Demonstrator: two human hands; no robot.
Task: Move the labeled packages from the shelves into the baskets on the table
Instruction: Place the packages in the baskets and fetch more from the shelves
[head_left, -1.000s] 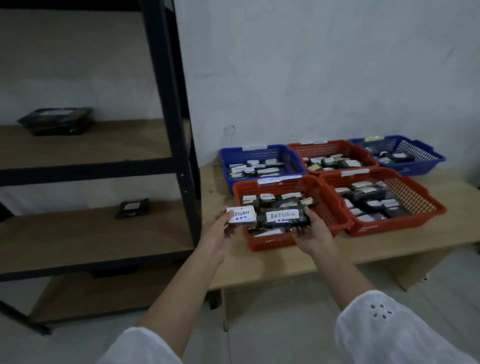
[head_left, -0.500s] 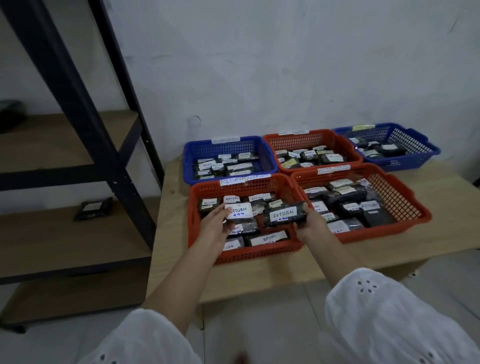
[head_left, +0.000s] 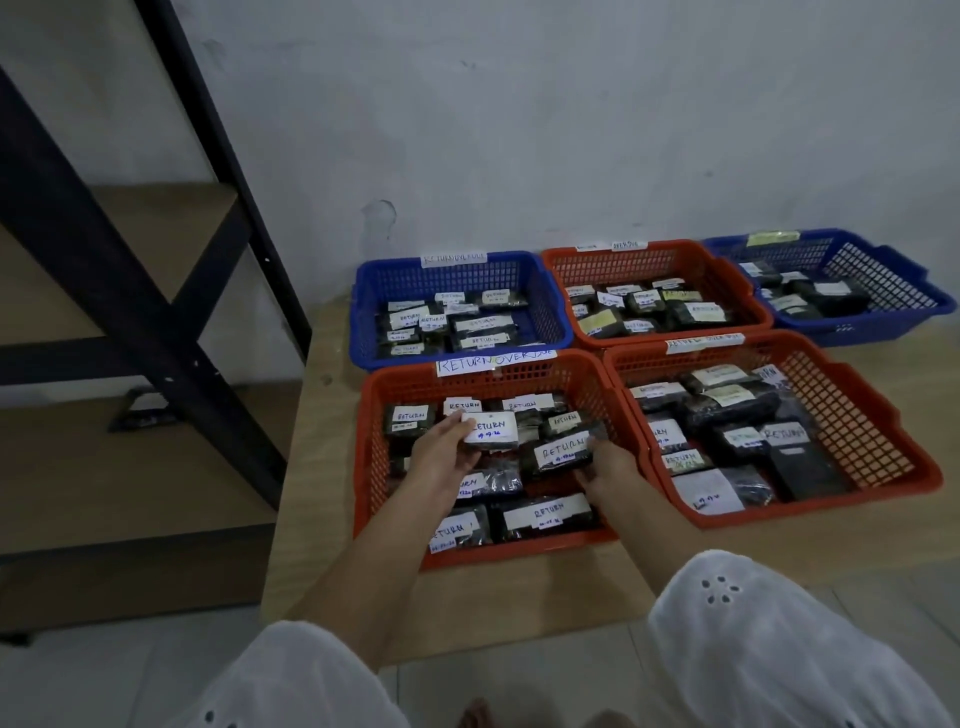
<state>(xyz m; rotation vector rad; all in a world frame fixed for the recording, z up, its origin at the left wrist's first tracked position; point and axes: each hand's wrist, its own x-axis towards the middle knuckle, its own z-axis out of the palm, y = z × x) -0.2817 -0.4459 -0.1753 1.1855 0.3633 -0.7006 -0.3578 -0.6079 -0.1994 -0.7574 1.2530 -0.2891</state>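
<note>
a pale wooden table (head_left: 332, 467) stands against a scuffed grey wall (head_left: 571, 130), beside a black-framed shelf unit (head_left: 156, 291). over the near orange basket (head_left: 371, 467), the left hand (head_left: 441, 457) grips a small labelled package (head_left: 491, 430); the right hand (head_left: 610, 470) grasps a dark labelled package (head_left: 563, 451).

A pale, grey-white wall (head_left: 571, 130) fills the far side of the scene, scuffed and chipped low down near its middle. Against it stands a light wooden surface (head_left: 322, 467), its bare left strip and near edge showing. To the left rises a shelving unit with a black metal frame (head_left: 130, 291), 1 upright and a slanting brace crossing in front of tan wooden shelf boards (head_left: 156, 483). Pale floor tiles (head_left: 93, 680) lie along the near edge. The light is dim and even, without hard shadows.
</note>
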